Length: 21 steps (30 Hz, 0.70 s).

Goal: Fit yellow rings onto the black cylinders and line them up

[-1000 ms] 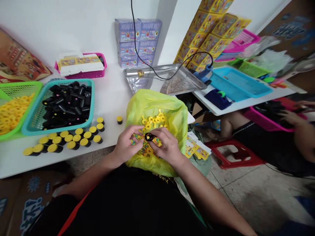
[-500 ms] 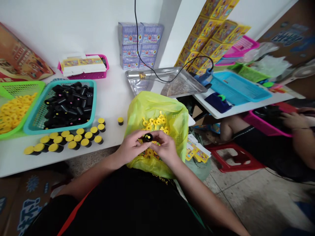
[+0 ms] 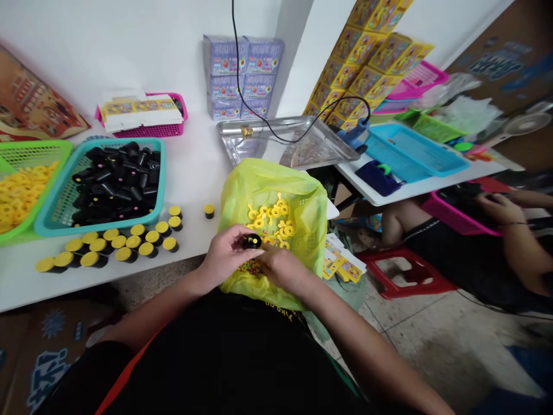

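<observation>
My left hand (image 3: pixel 227 253) pinches a small black tube (image 3: pixel 252 241) over the open yellow plastic bag (image 3: pixel 276 184) in my lap. My right hand (image 3: pixel 283 268) lies lower in the bag, fingers curled down among small coloured candies (image 3: pixel 250 267); what it holds is hidden. Yellow ring caps (image 3: pixel 272 216) lie further back in the bag. On the white table (image 3: pixel 199 167) to the left stand several capped black tubes (image 3: pixel 116 245) with yellow tops.
A teal basket (image 3: pixel 159 190) holds black tubes, a green basket (image 3: pixel 41 153) holds yellow rings. Behind are a pink basket (image 3: pixel 147 131), purple boxes (image 3: pixel 244 72), a metal tray (image 3: pixel 285 141) and yellow boxes (image 3: pixel 367 63). Another person's arm (image 3: pixel 518 242) works at the right by a red stool (image 3: pixel 406 274).
My right hand has left the black tube and dropped lower into the bag among the candies. My left hand keeps the tube and has shifted slightly left.
</observation>
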Each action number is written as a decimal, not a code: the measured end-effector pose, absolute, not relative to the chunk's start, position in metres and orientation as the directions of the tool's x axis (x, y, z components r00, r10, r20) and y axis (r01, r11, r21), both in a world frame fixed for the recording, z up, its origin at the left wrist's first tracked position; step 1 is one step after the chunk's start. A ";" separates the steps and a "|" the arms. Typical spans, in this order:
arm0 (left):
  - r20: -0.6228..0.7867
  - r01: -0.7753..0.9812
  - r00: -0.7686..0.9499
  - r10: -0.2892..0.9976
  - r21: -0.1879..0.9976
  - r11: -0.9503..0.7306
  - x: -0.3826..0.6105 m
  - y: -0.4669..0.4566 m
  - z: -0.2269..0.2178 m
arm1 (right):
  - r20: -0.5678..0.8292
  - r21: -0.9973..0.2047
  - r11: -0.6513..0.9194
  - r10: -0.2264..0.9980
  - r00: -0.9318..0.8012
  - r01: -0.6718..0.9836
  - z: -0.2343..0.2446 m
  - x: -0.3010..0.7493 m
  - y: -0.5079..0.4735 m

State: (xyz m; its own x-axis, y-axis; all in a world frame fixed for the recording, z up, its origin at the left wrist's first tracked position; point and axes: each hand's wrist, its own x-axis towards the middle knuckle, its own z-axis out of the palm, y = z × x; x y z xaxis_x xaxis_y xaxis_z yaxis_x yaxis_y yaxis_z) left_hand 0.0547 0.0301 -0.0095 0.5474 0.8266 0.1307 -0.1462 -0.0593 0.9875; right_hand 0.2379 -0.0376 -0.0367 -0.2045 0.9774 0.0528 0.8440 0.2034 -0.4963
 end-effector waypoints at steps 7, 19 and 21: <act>0.150 -0.088 0.530 0.835 0.989 -0.122 0.056 0.029 -0.014 | 0.162 -0.933 0.030 0.924 0.346 0.359 -0.012 0.253 -0.041; 0.097 0.021 0.610 0.786 0.990 -0.138 0.061 0.026 -0.012 | -0.249 -0.937 -0.130 0.901 0.355 -0.325 0.003 0.214 -0.028; 0.090 0.052 0.619 0.780 0.987 -0.155 0.061 0.027 -0.013 | -0.248 -0.939 -0.130 0.896 0.368 -0.317 0.002 0.212 -0.027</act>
